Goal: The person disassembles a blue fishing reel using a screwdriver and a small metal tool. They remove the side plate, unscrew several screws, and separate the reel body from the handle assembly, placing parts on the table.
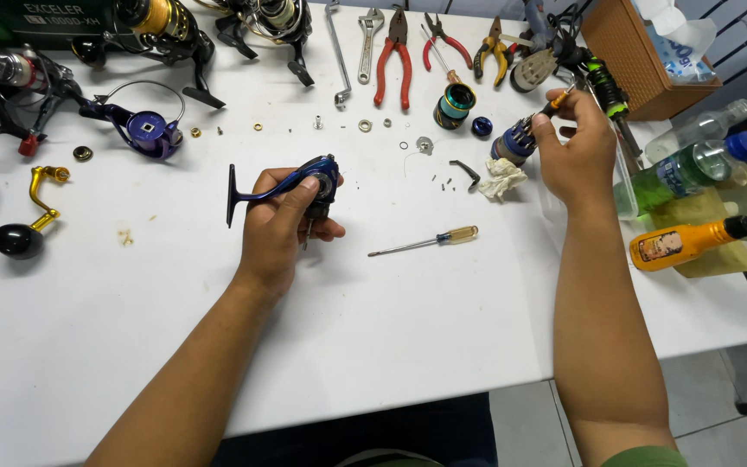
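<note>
The left hand point(283, 220) is closed around a dark blue metal fishing reel body point(309, 186), held above the white surface point(391, 346), its foot stem pointing left. Well to the right, the right hand point(577, 151) pinches a small orange-handled screwdriver bit point(557, 102) over a blue cylindrical bit holder point(513, 143).
</note>
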